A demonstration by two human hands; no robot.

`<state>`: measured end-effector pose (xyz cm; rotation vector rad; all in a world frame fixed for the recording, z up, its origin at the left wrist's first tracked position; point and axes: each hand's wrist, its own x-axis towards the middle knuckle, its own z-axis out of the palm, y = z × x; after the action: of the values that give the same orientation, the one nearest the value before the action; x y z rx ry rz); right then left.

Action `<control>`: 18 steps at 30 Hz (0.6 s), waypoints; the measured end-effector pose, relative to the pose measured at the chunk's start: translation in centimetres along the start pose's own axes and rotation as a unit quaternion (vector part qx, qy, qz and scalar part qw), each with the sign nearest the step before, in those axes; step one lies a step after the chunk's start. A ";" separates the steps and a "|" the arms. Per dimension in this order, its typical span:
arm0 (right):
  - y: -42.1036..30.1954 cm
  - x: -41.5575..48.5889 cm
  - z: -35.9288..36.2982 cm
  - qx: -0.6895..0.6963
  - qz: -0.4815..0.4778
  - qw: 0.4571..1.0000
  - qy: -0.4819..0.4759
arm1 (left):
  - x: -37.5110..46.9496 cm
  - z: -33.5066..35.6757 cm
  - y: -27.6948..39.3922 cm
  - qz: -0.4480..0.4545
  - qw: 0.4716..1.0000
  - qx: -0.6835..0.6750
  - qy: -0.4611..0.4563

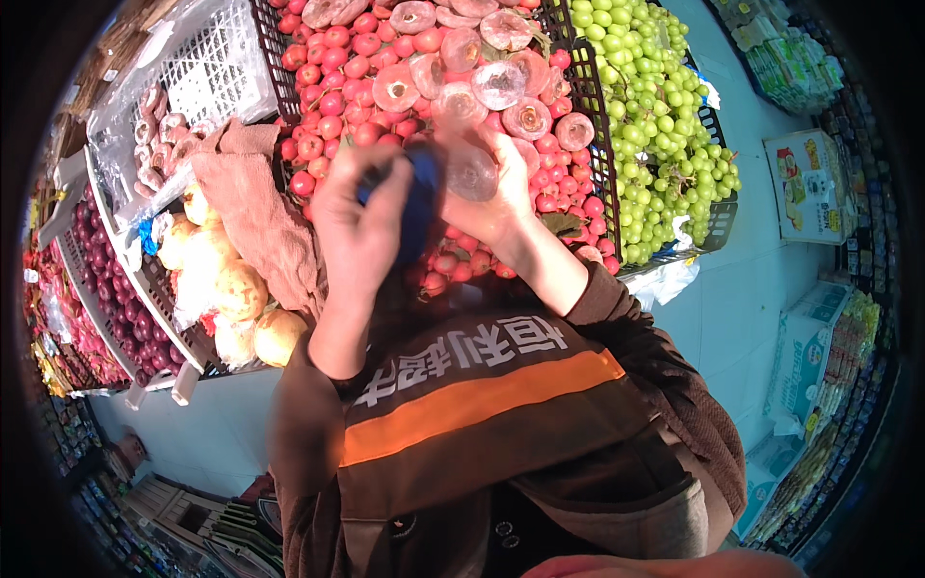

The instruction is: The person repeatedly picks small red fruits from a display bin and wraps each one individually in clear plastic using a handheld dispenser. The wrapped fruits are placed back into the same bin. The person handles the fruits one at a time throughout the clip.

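Note:
My left hand [361, 217] is closed around a dark blue object [419, 206], blurred by motion, so its kind is unclear. Close beside it, my right hand [506, 188] holds a flat, frosted dried persimmon [471, 173] in its fingers. Both hands are over a dark plastic crate [603, 155] filled with small red crabapple-like fruits [462, 267]. More dried persimmons [526, 118] lie spread across the top of those fruits, beyond my right hand.
Green grapes [650, 137] fill the crate at right. At left, a brown towel [253, 195] drapes beside large yellow fruits [242, 289]; dark red plums [119, 289] lie farther out. A white basket [231, 65] stands at upper left. Cartons [809, 188] stand on the floor at right.

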<state>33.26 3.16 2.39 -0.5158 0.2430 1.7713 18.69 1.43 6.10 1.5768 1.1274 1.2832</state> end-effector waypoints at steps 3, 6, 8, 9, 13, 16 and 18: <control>0.9 -0.3 0.4 -0.092 0.003 0.989 -0.118 | -0.6 2.1 0.1 0.090 0.990 0.107 -0.033; 0.4 -0.6 0.5 -0.268 -0.117 0.954 -0.061 | -1.6 3.0 1.2 0.213 0.954 0.167 -0.125; 0.3 -0.8 0.3 -0.294 -0.132 0.943 -0.076 | -1.6 2.5 2.0 0.187 0.954 0.150 -0.181; 0.4 -0.8 0.2 -0.254 -0.097 0.960 -0.067 | -1.3 1.8 2.2 0.090 0.969 0.099 -0.207; 1.4 -0.5 0.6 -0.100 -0.006 0.993 -0.068 | 0.5 0.4 1.9 0.061 0.991 0.095 0.075; 1.2 -0.2 1.7 -0.200 -0.046 0.964 -0.169 | 0.3 0.5 0.7 0.256 0.942 0.209 -0.062; 0.8 0.1 2.3 -0.216 -0.079 0.967 -0.112 | -0.3 -0.1 0.2 0.222 0.954 0.167 -0.114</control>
<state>31.97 3.96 4.29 -0.6185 -0.3436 1.7106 18.55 1.15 6.22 2.2677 0.9046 1.1833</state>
